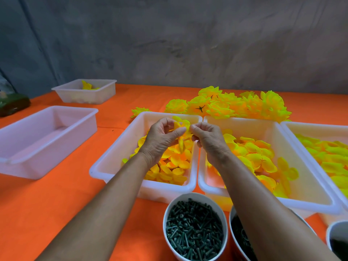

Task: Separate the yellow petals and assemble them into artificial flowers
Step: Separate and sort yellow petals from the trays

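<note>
Here, petal [183,127] between both hands' grips.

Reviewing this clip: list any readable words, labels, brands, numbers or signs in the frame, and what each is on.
None can be read in this view.
White trays: plain, no marks.
Cups of green stems: no print visible on the rims that show.
Dark green object at the left edge: blurred, no text can be made out.
Orange tablecloth and grey wall: no signs.

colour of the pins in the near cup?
Dark green pins fill the white cup; head view, the only one.
</note>
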Available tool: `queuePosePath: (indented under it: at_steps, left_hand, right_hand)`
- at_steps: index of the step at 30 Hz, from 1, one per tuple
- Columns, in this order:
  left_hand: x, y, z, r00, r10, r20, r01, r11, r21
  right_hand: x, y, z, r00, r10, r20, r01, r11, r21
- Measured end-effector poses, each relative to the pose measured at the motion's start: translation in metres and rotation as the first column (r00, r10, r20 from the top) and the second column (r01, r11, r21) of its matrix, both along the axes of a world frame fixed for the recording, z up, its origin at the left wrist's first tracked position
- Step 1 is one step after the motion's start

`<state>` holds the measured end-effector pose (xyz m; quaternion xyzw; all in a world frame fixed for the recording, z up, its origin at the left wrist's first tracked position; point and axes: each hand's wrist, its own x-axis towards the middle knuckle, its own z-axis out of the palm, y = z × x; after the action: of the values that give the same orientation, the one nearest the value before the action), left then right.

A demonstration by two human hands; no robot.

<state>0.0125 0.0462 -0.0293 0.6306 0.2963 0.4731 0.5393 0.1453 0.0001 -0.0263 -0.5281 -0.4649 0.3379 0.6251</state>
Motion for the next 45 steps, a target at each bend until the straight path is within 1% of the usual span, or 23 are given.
queuePosePath:
  at_steps: [1, 3, 5, 7, 10, 13, 16, 20, 22, 24, 26, 29, 31, 33, 37, 41, 45]
  left_hand:
    - [0.0, 0.001, 0.0, 1.0, 0.017, 0.009, -0.016, 1.0, -0.017]
    - [0.0, 0.001, -0.001, 0.997, 0.066, -0.028, -0.066, 0.998, -0.016]
    - [0.001, 0.002, -0.003, 0.988, 0.112, -0.102, -0.112, 0.994, 0.012]
    - [0.002, 0.004, -0.005, 0.976, 0.149, -0.16, -0.144, 0.989, 0.041]
    - [0.002, 0.006, -0.008, 0.938, 0.211, -0.274, -0.177, 0.974, 0.142]
    - [0.003, 0.007, -0.01, 0.883, 0.281, -0.377, -0.203, 0.951, 0.234]
    - [0.002, 0.008, -0.011, 0.861, 0.316, -0.399, -0.222, 0.939, 0.264]
    - [0.003, 0.006, -0.011, 0.838, 0.331, -0.434, -0.22, 0.933, 0.287]
    - [0.003, 0.007, -0.01, 0.846, 0.327, -0.42, -0.239, 0.938, 0.249]
    - [0.002, 0.007, -0.008, 0.895, 0.266, -0.359, -0.219, 0.961, 0.168]
    - [0.002, 0.005, -0.007, 0.916, 0.237, -0.324, -0.188, 0.966, 0.177]
    - [0.001, 0.007, -0.007, 0.892, 0.32, -0.32, -0.242, 0.935, 0.26]
    - [0.001, 0.009, -0.007, 0.873, 0.387, -0.298, -0.311, 0.911, 0.272]
    - [0.001, 0.012, -0.007, 0.865, 0.425, -0.267, -0.368, 0.899, 0.239]
    - [0.004, 0.013, -0.009, 0.855, 0.459, -0.241, -0.42, 0.886, 0.196]
    - [0.003, 0.016, -0.009, 0.832, 0.503, -0.234, -0.466, 0.862, 0.197]
    - [0.003, 0.016, -0.008, 0.794, 0.543, -0.273, -0.497, 0.839, 0.223]
  right_hand:
    - [0.0, 0.001, -0.001, 0.999, -0.034, -0.001, 0.034, 0.999, -0.005]
    - [-0.002, 0.002, -0.002, 0.996, -0.064, 0.057, 0.066, 0.997, -0.031]
    - [-0.004, 0.002, -0.003, 0.994, -0.051, 0.1, 0.057, 0.997, -0.052]
    - [-0.005, 0.001, -0.002, 0.996, -0.023, 0.086, 0.028, 0.998, -0.056]
    - [-0.007, -0.001, -0.001, 0.994, -0.013, 0.109, 0.019, 0.998, -0.053]
    - [-0.008, -0.003, 0.0, 0.991, -0.016, 0.135, 0.023, 0.998, -0.051]
    - [-0.008, -0.004, 0.0, 0.993, 0.014, 0.114, -0.01, 0.999, -0.038]
    - [-0.008, -0.004, -0.001, 0.991, 0.045, 0.125, -0.043, 0.999, -0.015]
    - [-0.007, -0.003, -0.001, 0.993, 0.05, 0.11, -0.049, 0.999, -0.007]
    - [-0.006, -0.002, -0.002, 0.993, 0.053, 0.102, -0.053, 0.999, 0.0]
    - [-0.006, 0.0, -0.003, 0.992, 0.037, 0.12, -0.037, 0.999, 0.001]
    - [-0.007, 0.002, -0.005, 0.972, 0.013, 0.236, -0.005, 0.999, -0.035]
    - [-0.007, 0.003, -0.006, 0.966, 0.011, 0.259, -0.002, 0.999, -0.037]
    - [-0.007, 0.004, -0.006, 0.969, -0.017, 0.248, 0.025, 0.999, -0.029]
    - [-0.008, 0.006, -0.006, 0.976, -0.075, 0.203, 0.083, 0.996, -0.033]
    - [-0.009, 0.007, -0.006, 0.981, -0.106, 0.165, 0.113, 0.993, -0.033]
    - [-0.01, 0.008, -0.007, 0.978, -0.128, 0.163, 0.134, 0.991, -0.026]
